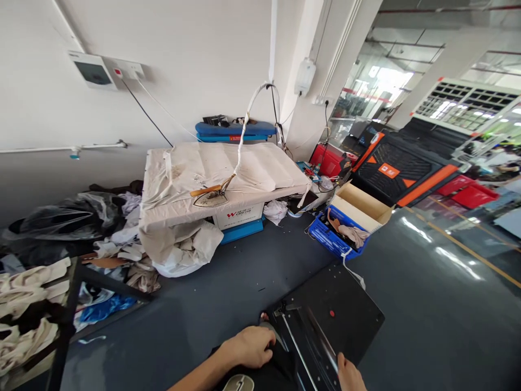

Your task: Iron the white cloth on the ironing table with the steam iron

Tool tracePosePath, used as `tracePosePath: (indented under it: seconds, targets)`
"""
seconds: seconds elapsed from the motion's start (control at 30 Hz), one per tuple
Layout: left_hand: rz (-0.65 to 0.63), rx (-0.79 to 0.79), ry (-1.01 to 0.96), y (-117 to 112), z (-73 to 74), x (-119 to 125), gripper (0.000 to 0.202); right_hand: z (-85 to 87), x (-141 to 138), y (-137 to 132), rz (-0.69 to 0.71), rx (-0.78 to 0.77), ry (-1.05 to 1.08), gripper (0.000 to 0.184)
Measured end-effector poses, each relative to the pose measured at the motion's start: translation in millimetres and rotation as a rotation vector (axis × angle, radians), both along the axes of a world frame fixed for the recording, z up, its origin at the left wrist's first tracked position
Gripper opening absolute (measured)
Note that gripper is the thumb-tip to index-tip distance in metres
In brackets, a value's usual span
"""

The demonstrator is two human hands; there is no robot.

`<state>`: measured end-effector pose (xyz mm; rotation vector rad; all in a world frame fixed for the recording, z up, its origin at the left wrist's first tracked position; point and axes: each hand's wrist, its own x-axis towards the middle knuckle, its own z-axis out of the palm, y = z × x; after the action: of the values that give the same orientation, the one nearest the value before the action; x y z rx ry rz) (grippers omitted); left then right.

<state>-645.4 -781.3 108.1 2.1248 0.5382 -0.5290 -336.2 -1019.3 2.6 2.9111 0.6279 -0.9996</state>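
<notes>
My left hand [254, 347] rests over my dark clothing with its fingers loosely curled, and nothing shows between them. Low in the view, my right hand [350, 374] is closed on the edge of a glossy dark strip [319, 334], partly cut off by the frame. That strip lies over a flat black board [345, 307] with a red dot and small holes. A thin pale metal rail [299, 350] runs along the board's near side, between my two hands.
A cloth-covered ironing table [264, 163] stands ahead, with an iron [210, 196] on its front edge. Beyond the board sit a blue crate [336, 239] and an open cardboard box [364, 206]. Fabric scraps [30, 288] and plastic-wrapped bundles [73, 217] pile up at left.
</notes>
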Motion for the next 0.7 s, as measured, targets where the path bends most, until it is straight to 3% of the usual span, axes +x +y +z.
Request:
tracePosePath:
  seconds: [0.1,0.23,0.53,0.7]
  targets:
    - [-0.005,0.006,0.007,0.2,0.9,1.7,0.042,-2.0,7.2,3.2,-0.062,-0.014,0.195,0.044]
    - [-0.010,0.005,0.005,-0.6,-1.4,3.0,0.043,-9.0,11.7,3.5,-0.152,-0.016,0.290,0.042]
    - [0.023,-0.020,0.046,-11.9,0.0,2.1,0.042,-3.8,-16.4,-3.6,-0.112,0.021,0.036,0.053]
    - [0.027,-0.034,0.063,-21.3,3.1,2.2,0.041,-4.3,-19.7,-6.1,-0.096,0.006,0.016,0.057]
